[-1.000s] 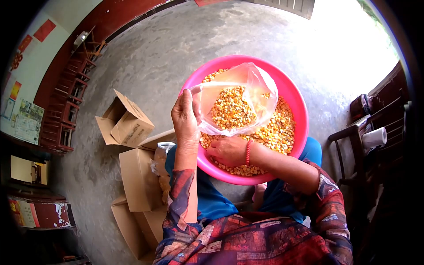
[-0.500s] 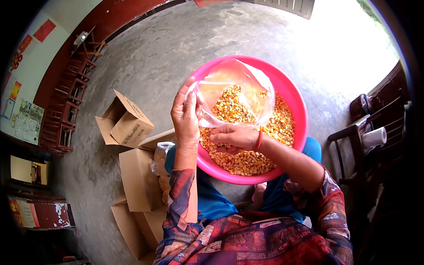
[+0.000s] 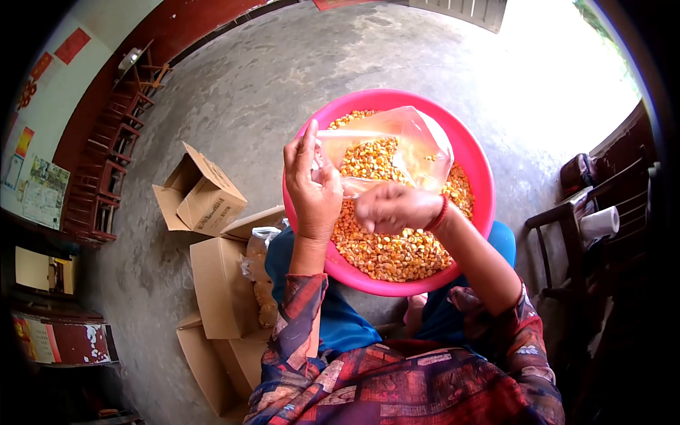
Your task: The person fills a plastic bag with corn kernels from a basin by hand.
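A pink basin (image 3: 484, 180) full of yellow-orange corn kernels (image 3: 397, 256) rests over my knees. Inside it lies a clear plastic bag (image 3: 425, 142) with kernels in its lower part. My left hand (image 3: 312, 184) is at the basin's left edge, closed on the bag's gathered edge, its index finger raised. Just right of it, my right hand (image 3: 400, 207), with a red beaded bracelet, hovers over the kernels beside the bag's near edge. Its fingers are curled and blurred by motion, so what they hold, if anything, cannot be made out.
Open cardboard boxes (image 3: 216, 283) stand on the floor left of my legs, one with clear bags (image 3: 262, 273) in it. Another open box (image 3: 205, 195) lies farther forward. At the right is a dark wooden chair (image 3: 567, 219) with a white roll (image 3: 601, 222). Wooden chairs (image 3: 106, 177) line the left wall.
My right hand has lifted from the kernels beside the bag and turned. My left hand has moved slightly right, its fingers shifting on the bag edge. The bag's shape has changed.
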`<state>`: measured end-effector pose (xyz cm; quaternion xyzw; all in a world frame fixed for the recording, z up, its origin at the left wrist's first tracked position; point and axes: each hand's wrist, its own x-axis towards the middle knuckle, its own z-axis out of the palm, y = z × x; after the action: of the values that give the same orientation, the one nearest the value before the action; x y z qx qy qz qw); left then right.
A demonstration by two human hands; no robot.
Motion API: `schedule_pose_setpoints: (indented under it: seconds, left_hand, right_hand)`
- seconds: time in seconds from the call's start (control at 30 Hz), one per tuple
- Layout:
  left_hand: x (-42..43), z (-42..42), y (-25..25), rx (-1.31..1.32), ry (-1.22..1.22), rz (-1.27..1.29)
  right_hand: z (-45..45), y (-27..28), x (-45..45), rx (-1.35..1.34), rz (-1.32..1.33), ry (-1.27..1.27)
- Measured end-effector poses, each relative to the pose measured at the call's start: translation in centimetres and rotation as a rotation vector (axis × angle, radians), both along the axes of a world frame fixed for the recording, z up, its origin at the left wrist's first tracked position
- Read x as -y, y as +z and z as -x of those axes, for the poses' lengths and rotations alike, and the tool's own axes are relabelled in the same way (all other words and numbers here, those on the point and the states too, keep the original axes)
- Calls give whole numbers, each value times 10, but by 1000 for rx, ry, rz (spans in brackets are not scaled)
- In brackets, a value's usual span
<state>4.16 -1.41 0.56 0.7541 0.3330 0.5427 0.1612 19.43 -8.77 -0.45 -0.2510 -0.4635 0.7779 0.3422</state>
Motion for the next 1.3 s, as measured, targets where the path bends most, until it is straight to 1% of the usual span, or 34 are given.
schedule_pose_setpoints:
  seconds: [0.03,0.13,0.17,0.23,0.3,0.37,0.4,0.43,0.47,0.5,0.53,0.63,0.67,0.7,0.77,0.83,0.9,0.93,0.97,1.03,1.07,1.1,1.17,1.23,1.3]
  left_hand:
    - [1,0,1,1,-1,3]
    - [2,0,3,14,-45,44]
    - [2,0,3,0,-61,32]
    - [3,-1,3,-9,-77,16]
    - [4,-1,2,23,-126,101]
    - [3,0,1,15,-117,94]
    - [3,0,1,7,-111,89]
    - [4,0,1,6,-111,88]
    - [5,0,3,18,-135,119]
    - [5,0,4,31,-158,149]
    - [4,0,3,30,-155,150]
    - [1,1,0,35,-139,109]
    - [1,1,0,53,-126,112]
    - [0,1,0,71,-114,116]
    - [0,1,-1,84,-94,133]
    - [-3,3,-4,96,-76,148]
    - [-8,2,-8,66,-54,45]
    - [-2,1,-2,75,-70,151]
    - [1,1,1,74,-74,150]
    - [5,0,5,64,-110,280]
    - [4,0,4,65,-114,278]
    - [2,0,1,49,-111,288]
    - [1,0,0,36,-108,293]
    - [2,1,1,35,-95,296]
    - [0,2,-4,46,-107,277]
  right_hand:
    - [-7,2,-2,-79,51,-61]
    - [-23,16,-10,-90,30,-259]
    - [-25,17,-17,-59,18,-314]
    - [-27,20,-30,39,80,-389]
    - [-23,12,-46,93,91,-408]
    - [-12,-1,-63,223,-38,-573]
    - [-9,3,-66,325,-108,-628]
    - [-7,-2,-73,324,-108,-627]
    - [-6,-11,-80,383,-287,-715]
    - [-1,-9,-83,440,-469,-799]
    - [-4,-6,-79,563,-491,-786]
    - [-10,2,-60,634,-504,-720]
    - [-14,3,-54,680,-731,-773]
    - [-21,2,-47,681,-730,-772]
    - [-37,1,-32,1129,-1038,-850]
    - [-43,14,-8,1311,-795,-813]
    - [-59,-2,3,1390,-891,-881]
    - [-67,-8,10,1384,-908,-853]
    - [-72,-12,15,1377,-924,-824]
    - [-65,6,31,1518,-669,-647]
    - [-58,23,39,1638,-675,-535]
    - [-56,23,43,1699,-624,-453]
    - [-51,23,52,1755,-608,-367]
    - [-45,29,61,1730,-654,-417]
    - [-41,39,67,1804,-687,-339]
